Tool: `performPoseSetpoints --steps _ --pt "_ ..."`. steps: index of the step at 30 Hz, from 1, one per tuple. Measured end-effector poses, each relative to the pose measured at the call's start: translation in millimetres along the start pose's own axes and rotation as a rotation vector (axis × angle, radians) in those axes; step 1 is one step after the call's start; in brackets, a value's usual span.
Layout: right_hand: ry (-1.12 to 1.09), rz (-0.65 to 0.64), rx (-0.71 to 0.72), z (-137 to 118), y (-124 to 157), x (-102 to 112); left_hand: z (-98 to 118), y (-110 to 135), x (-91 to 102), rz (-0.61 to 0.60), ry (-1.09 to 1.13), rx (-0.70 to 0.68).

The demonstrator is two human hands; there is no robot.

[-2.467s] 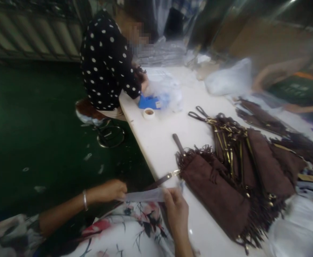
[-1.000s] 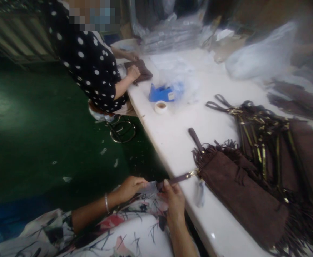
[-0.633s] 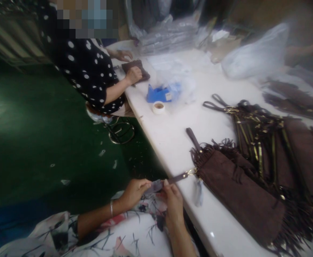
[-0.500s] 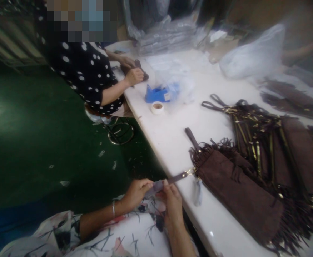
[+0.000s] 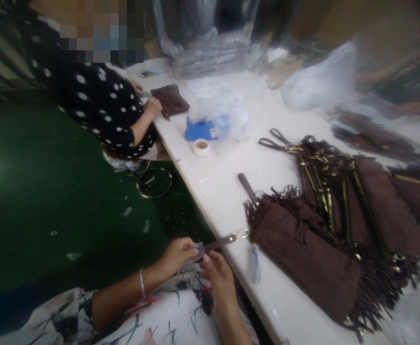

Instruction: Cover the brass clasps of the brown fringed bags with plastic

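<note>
A brown fringed suede bag (image 5: 303,258) lies on the white table (image 5: 227,182) near its front edge. Its thin strap (image 5: 219,243) reaches off the edge toward my lap. My left hand (image 5: 176,254) and my right hand (image 5: 219,280) meet at the strap's end, both pinched on a small pale wrapping (image 5: 197,249) around it. A bracelet sits on my left wrist.
More brown bags with gold trim (image 5: 343,191) are piled to the right. A blue tape dispenser (image 5: 200,129), a tape roll (image 5: 201,146) and plastic bags (image 5: 318,86) lie farther back. A person in a polka-dot top (image 5: 98,110) handles a small brown bag (image 5: 169,99). Green floor lies left.
The long pale strip stretched between my hands has been drawn in to a small wrap at the strap's end. My hands came together. The other person set a brown bag on the table.
</note>
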State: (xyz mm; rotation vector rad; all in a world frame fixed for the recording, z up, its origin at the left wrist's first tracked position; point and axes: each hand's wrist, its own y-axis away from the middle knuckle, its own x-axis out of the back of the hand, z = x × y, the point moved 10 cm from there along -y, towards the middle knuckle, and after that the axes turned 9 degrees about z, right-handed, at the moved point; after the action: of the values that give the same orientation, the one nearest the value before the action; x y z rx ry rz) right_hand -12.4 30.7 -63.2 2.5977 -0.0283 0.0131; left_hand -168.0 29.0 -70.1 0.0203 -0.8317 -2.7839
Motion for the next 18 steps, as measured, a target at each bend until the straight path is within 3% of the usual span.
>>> performPoseSetpoints --steps 3,6,8,12,18 --pt "0.459 0.01 0.279 -40 4 22 10 -5 22.0 -0.012 -0.111 -0.046" --pt "0.953 0.201 0.681 -100 4 46 9 -6 33.3 -0.071 -0.198 -0.035" --pt "1.204 0.247 0.842 -122 -3 48 5 -8 33.8 -0.095 -0.227 -0.042" --pt "1.437 0.191 0.919 -126 -25 43 -1 -15 20.5 -0.093 -0.241 -0.093" --pt "1.323 0.136 0.927 -122 -34 45 2 -23 -18.4 -0.104 -0.181 -0.09"
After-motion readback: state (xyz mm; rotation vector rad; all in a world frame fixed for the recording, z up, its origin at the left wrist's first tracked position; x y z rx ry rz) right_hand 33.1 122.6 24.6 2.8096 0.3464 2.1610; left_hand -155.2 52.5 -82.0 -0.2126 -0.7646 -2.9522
